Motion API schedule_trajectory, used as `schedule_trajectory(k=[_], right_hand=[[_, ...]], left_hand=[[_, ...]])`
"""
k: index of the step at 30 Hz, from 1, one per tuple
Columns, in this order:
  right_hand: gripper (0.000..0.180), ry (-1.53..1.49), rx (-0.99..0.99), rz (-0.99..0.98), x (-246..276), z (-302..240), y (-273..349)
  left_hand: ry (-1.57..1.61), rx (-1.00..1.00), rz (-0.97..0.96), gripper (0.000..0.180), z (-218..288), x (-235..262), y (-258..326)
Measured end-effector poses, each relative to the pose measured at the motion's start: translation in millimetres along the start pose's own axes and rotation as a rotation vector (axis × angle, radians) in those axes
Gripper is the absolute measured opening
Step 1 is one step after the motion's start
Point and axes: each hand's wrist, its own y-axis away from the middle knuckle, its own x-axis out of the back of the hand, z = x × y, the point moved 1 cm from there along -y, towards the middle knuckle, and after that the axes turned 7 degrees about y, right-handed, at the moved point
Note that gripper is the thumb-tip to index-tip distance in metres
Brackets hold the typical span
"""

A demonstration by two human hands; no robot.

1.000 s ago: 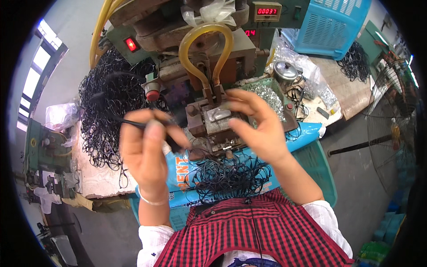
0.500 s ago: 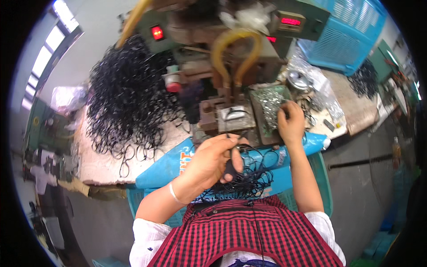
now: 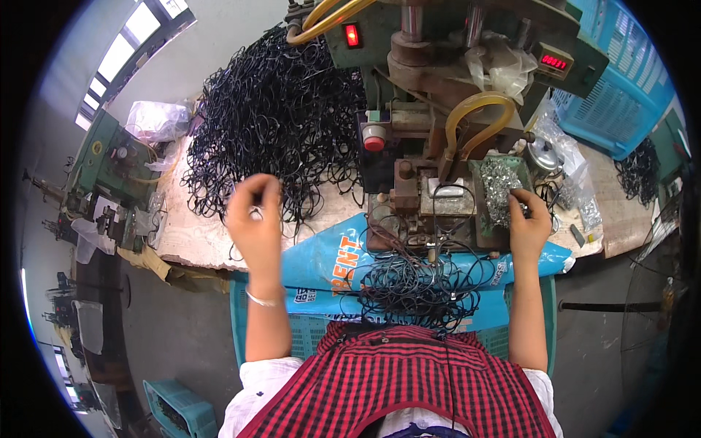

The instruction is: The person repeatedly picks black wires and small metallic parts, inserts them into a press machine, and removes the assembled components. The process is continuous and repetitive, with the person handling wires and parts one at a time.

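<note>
On the table (image 3: 197,241) stands one green press machine (image 3: 438,109) with one red round button (image 3: 374,139), two lit red displays and one yellowish hose loop (image 3: 475,120); beside it on the left lies one big heap of black wire loops (image 3: 277,124), too many to count, and a second, smaller tangle of black loops (image 3: 416,285) spills over one blue printed sack (image 3: 328,255) at the table's front edge. One metal tray of small silvery parts (image 3: 500,186) sits just right of the machine's work block. Two hands show, both the person's own. The left hand (image 3: 254,212) is raised near the edge of the big heap, its fingers pinched together on what seems a thin black loop, though the loop itself is hard to make out. The right hand (image 3: 527,223) rests at the tray, fingertips together in the silvery parts; whether they grip one cannot be told. One bracelet circles the left wrist. Half a second ago the left hand was low, over the smaller tangle in front of the machine; it has since swung up and out to the left, to the big heap. The right hand has stayed at the tray, and the view has tilted so that more of the heap shows.
</note>
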Motion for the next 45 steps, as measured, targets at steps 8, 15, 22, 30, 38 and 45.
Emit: schedule_trajectory(k=[8,15,22,30,38,45], right_hand=[[0.012,0.048,0.029,-0.021,-12,-10,1],[0.012,-0.186,-0.062,-0.113,29,-51,11],[0.035,-0.682,-0.044,-0.326,-16,-121,-23],[0.054,-0.757,-0.179,-0.386,-19,-136,-16],[0.057,-0.793,-0.107,-0.465,7,-146,-3],[0.022,0.551,0.201,-0.070,-10,2,7]], left_hand=[[-0.849,-0.278,-0.353,0.042,-132,-10,-42],[-0.614,-0.524,-0.082,0.020,-141,-14,-37],[-0.075,-0.226,0.020,0.014,-73,-45,-20],[0.792,-0.274,-0.312,0.026,54,-52,-4],[0.759,-0.114,-0.374,0.019,79,-65,-4],[0.876,1.116,-1.135,0.040,109,-83,55]])
